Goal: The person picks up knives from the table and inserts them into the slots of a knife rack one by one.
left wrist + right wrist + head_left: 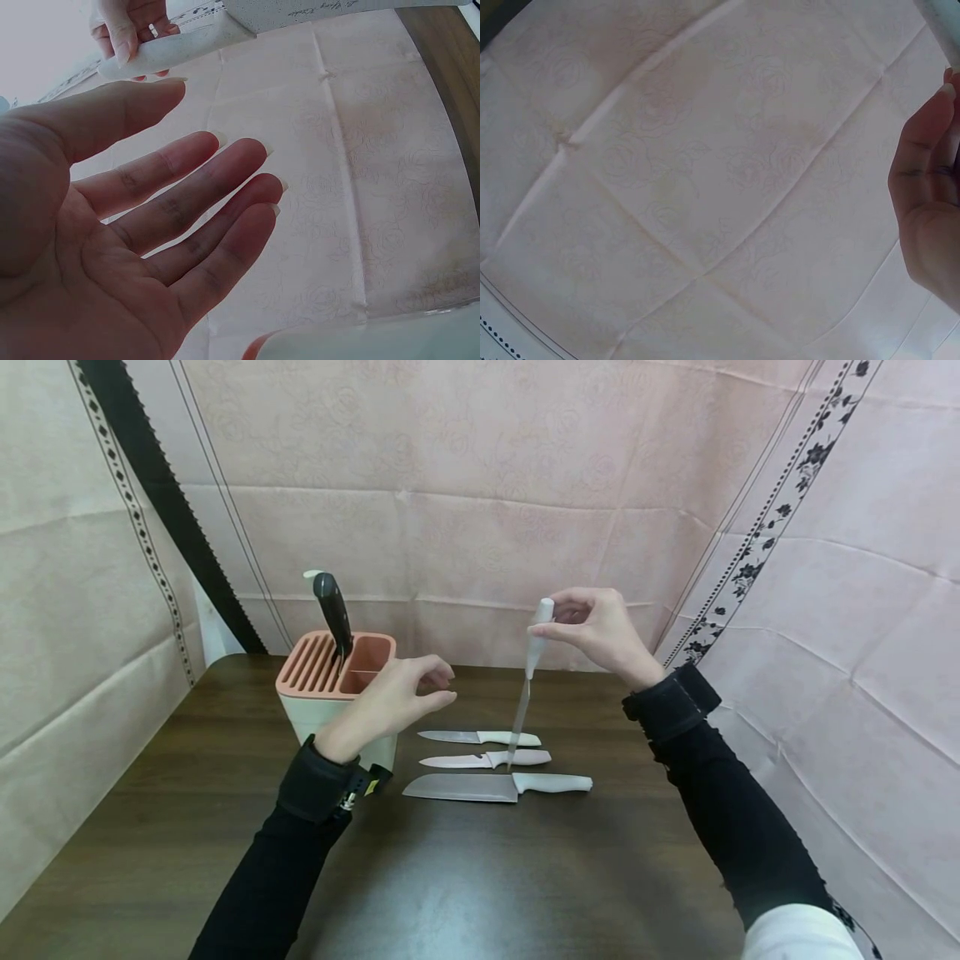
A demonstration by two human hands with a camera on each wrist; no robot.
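Note:
My right hand [603, 631] pinches a white-handled knife [535, 656] by its handle above the table, blade pointing down. In the left wrist view, the same knife [176, 51] shows at the top with dark lettering on its blade. My left hand [401, 693] is empty, fingers loosely bent, just right of the knife block [303, 714], overlapping it in the head view. The block has a pale body and a salmon slotted top. Below the held knife lie two small white-handled knives [510, 738] [522, 757] and a wide-bladed kitchen knife [465, 787], handles to the right.
A black-handled knife [332, 606] stands in a slot of the block, a white handle tip [312, 574] behind it. Two open compartments are at the top's right side. Pale patterned cloth [480, 527] hangs behind and beside the brown table [465, 877].

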